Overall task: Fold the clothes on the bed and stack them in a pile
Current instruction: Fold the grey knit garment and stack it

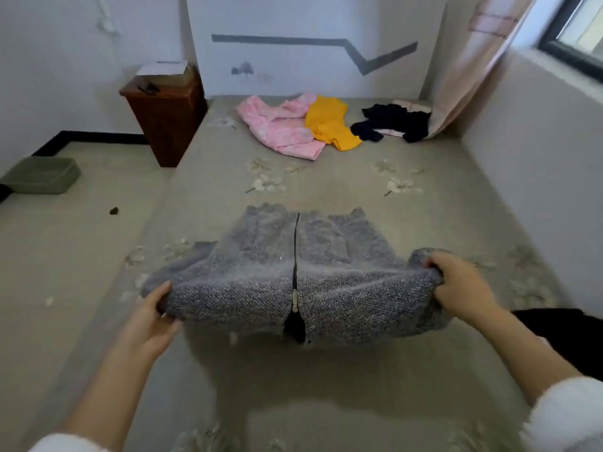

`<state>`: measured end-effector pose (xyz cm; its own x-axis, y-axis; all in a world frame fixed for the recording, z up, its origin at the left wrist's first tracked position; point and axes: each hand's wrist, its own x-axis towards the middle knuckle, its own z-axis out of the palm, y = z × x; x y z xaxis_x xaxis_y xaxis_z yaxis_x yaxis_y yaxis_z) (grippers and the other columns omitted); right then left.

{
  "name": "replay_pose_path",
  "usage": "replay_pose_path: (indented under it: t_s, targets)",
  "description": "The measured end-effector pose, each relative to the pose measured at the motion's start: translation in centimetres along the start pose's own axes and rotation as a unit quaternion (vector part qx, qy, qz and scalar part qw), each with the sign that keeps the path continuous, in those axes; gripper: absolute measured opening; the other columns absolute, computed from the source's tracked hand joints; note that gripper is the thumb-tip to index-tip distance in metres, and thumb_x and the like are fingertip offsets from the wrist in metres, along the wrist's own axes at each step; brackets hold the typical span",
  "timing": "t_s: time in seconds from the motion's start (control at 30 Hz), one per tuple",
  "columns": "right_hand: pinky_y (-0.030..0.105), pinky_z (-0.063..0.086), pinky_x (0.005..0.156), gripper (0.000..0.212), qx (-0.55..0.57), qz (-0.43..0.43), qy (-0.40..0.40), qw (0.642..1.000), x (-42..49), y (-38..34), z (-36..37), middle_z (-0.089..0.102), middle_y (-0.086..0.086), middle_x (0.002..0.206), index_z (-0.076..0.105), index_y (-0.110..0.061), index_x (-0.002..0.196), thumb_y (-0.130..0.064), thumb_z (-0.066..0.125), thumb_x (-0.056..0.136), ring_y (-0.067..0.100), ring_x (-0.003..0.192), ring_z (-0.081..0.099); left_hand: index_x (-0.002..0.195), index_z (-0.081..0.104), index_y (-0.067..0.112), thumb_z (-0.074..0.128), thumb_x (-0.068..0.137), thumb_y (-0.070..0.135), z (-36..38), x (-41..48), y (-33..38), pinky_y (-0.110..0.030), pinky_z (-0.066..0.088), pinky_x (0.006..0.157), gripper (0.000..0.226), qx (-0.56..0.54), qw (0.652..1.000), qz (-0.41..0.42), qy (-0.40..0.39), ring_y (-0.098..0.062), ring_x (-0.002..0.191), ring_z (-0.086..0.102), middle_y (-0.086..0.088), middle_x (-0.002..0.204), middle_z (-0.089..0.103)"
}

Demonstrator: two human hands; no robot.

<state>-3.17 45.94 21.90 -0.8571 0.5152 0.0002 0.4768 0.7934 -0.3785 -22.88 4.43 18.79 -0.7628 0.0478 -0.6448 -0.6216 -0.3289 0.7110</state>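
Observation:
A grey knitted zip-up garment [254, 275] lies stretched across the middle of the bed [326, 386], its near edge lifted off the sheet. My left hand [153, 316] grips the garment's left side and my right hand [460, 288] grips its right side. A black zipper runs down its centre. Far back on the bed lie a pink garment [277, 128], a yellow garment [331, 123] partly over the pink one, and a black garment [394, 122] to their right.
A brown wooden bedside cabinet [166, 115] stands at the bed's far left corner with papers on top. A green basin [42, 176] sits on the floor at the left. A wall runs along the bed's right side, with a pink curtain [470, 60] at the far right.

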Motion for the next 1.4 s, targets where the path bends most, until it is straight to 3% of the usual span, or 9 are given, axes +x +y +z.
replay_pose_path:
  t_s: [0.17,0.33,0.47,0.57,0.67,0.8,1.07,1.27,1.4]
  targets:
    - [0.035,0.047,0.082,0.016,0.042,0.221,-0.12,0.967,-5.8,4.0,14.2,0.069,0.014,0.102,0.071,-0.009,0.094,-0.021,0.062,0.089,0.032,0.098,0.061,0.141,0.04,0.008,0.047,0.099,0.02,-4.3,2.0,-14.2,-0.045,0.033,0.106,0.045,0.112,0.968,-0.218,0.053,-0.031,0.136,0.036,-0.01,0.15,0.036]
    - [0.032,0.042,0.068,0.028,0.151,0.339,-0.164,0.914,-12.6,5.6,22.7,0.057,0.008,0.067,0.053,-0.017,0.061,-0.005,0.059,0.085,0.021,0.071,0.055,0.089,0.056,0.007,0.047,0.098,0.014,-6.8,2.0,-22.4,-0.035,0.04,0.071,0.015,0.231,0.931,-0.277,0.064,-0.022,0.072,0.047,-0.012,0.088,0.049]
    - [0.028,0.034,0.056,0.032,0.169,0.389,-0.242,0.873,-16.2,7.2,27.1,0.048,0.003,0.059,0.048,-0.016,0.06,-0.008,0.055,0.09,0.016,0.059,0.044,0.088,0.061,0.004,0.06,0.084,0.011,-7.6,2.9,-25.9,-0.031,0.034,0.063,0.009,0.343,0.908,-0.228,0.077,-0.021,0.062,0.043,-0.011,0.071,0.047]
    - [0.027,0.037,0.062,0.019,0.196,0.399,-0.278,0.852,-16.8,6.7,29.6,0.054,0.007,0.069,0.056,-0.014,0.075,-0.009,0.051,0.093,0.019,0.067,0.048,0.14,0.043,0.007,0.048,0.095,0.006,-7.1,4.0,-27.5,-0.034,0.045,0.084,0.045,0.469,0.873,-0.131,0.031,-0.031,0.101,0.059,-0.017,0.113,0.062]
    - [0.029,0.042,0.072,0.017,0.293,0.428,-0.248,0.818,-15.8,5.1,31.4,0.06,0.001,0.091,0.057,-0.025,0.104,-0.015,0.056,0.09,0.019,0.088,0.054,0.134,0.047,0.01,0.057,0.088,0.002,-6.1,5.4,-28.8,-0.038,0.046,0.092,0.048,0.52,0.852,-0.039,-0.041,-0.03,0.11,0.057,-0.016,0.127,0.059]
    - [0.03,0.042,0.07,0.029,0.482,0.511,-0.183,0.688,-13.4,2.4,32.2,0.069,0.002,0.101,0.065,-0.014,0.103,-0.005,0.068,0.076,0.016,0.089,0.061,0.129,0.052,0.002,0.063,0.088,0.017,-5.3,7.3,-29.4,-0.043,0.041,0.101,0.045,0.551,0.833,-0.045,-0.008,-0.035,0.118,0.05,-0.018,0.131,0.052]
    - [0.023,0.049,0.061,0.023,0.383,0.3,-0.114,0.866,-11.2,0.7,27.1,0.072,0.003,0.078,0.067,-0.01,0.079,-0.033,0.069,0.085,0.015,0.071,0.066,0.093,0.064,0.021,0.067,0.087,0.03,-4.7,4.2,-24.2,-0.011,0.046,0.066,0.011,0.459,0.882,0.063,-0.087,-0.004,0.084,0.067,0.015,0.085,0.072]
    - [0.041,0.052,0.08,0.063,0.369,0.313,-0.177,0.857,-12.9,1.7,23.8,0.068,0.027,0.093,0.064,0.016,0.089,-0.046,0.072,0.078,0.035,0.084,0.069,0.107,0.067,0.012,0.072,0.07,0.046,-7.5,1.2,-22.8,-0.031,0.056,0.068,0.051,0.276,0.933,-0.2,-0.117,-0.021,0.089,0.072,-0.006,0.099,0.074]
    - [0.01,0.048,0.062,0.009,0.385,0.339,-0.286,0.809,-17.4,1.8,25.9,0.072,-0.011,0.076,0.073,-0.019,0.077,-0.027,0.078,0.074,0.007,0.077,0.066,0.106,0.065,0.014,0.064,0.081,0.038,-9.8,-1.5,-26.5,-0.022,0.055,0.067,0.035,0.292,0.875,-0.337,-0.189,-0.01,0.084,0.072,0.002,0.093,0.076]
